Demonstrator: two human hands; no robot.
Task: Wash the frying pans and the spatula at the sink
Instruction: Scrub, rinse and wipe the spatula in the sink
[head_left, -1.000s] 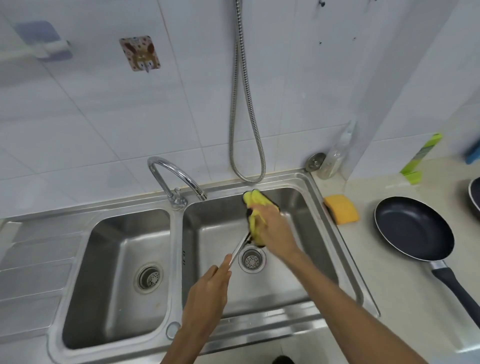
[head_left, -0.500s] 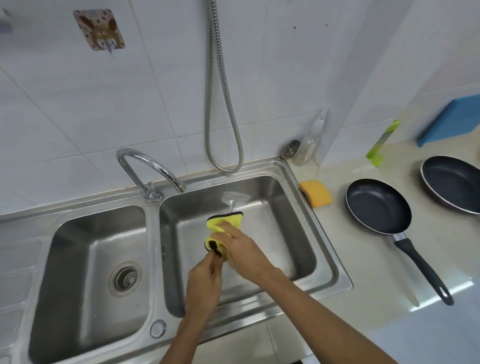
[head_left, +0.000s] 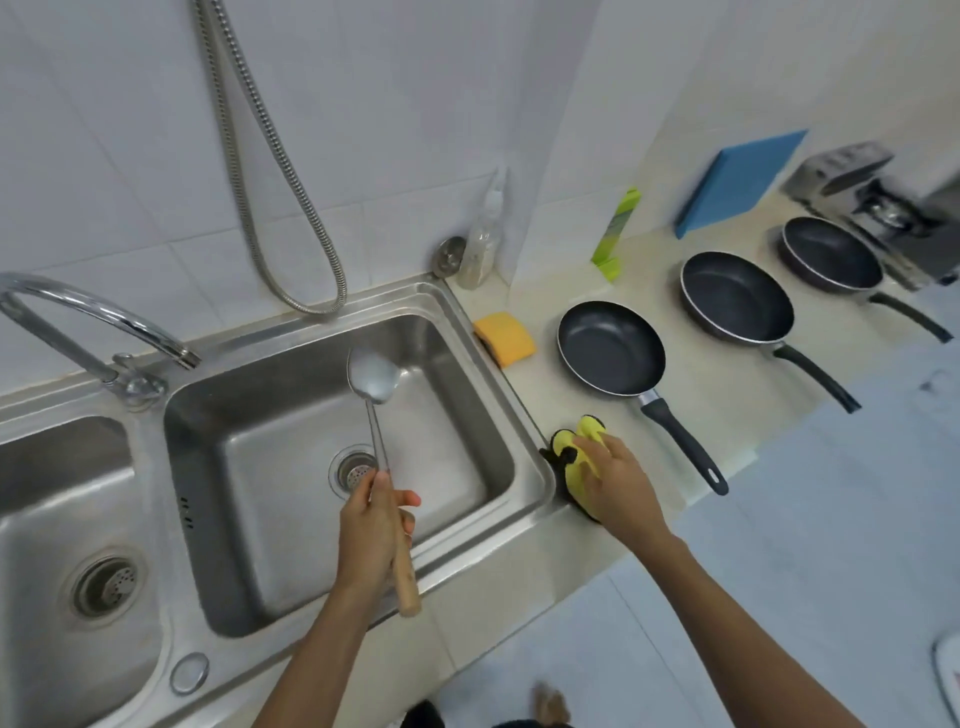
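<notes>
Left hand (head_left: 375, 525): forearm reaching up from the near edge, fingers wrapped tight around the spatula (head_left: 378, 415) at the wood-to-metal joint, its metal head raised beyond the hand over the right sink basin (head_left: 467, 415). Right hand (head_left: 615, 483): palm down, fingers loosely spread, pressing a yellow cloth (head_left: 574, 457) flat on the counter (head_left: 571, 571). Beyond the right hand: three frying pans (head_left: 610, 348), side by side, well apart from both hands.

head-worn view, steeply down, close over sink (head_left: 467, 312)
</notes>
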